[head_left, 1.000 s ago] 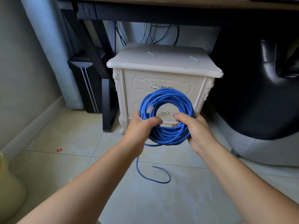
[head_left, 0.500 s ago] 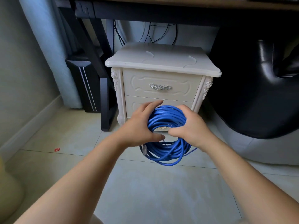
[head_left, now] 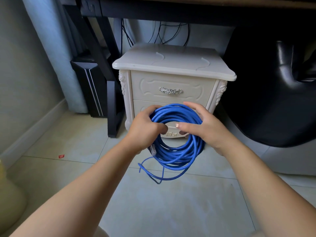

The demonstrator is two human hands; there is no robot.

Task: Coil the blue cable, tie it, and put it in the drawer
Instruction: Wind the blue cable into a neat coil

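Note:
The blue cable (head_left: 177, 153) is wound into a round coil that I hold in the air in front of the cream nightstand (head_left: 171, 65). My left hand (head_left: 145, 129) grips the coil's left side, fingers curled round the strands. My right hand (head_left: 203, 124) holds the right side, thumb through the middle and fingers over the top. A loose end of the cable (head_left: 150, 173) loops below the coil, and a clear plug (head_left: 152, 149) hangs by my left wrist. Both drawers are closed; the top drawer (head_left: 171, 90) has a silver handle, the lower one is mostly hidden behind the coil.
A black desk frame (head_left: 102, 57) stands left of the nightstand, with a dark flat case (head_left: 89, 86) leaning behind it. A black chair (head_left: 273, 82) fills the right side. Black wires (head_left: 171, 33) hang behind the nightstand. A small red scrap (head_left: 61, 156) lies on the tiled floor.
The coil went from upright and raised to lower and tilted. Both hands shifted round it, and a loose end now swings out below it again.

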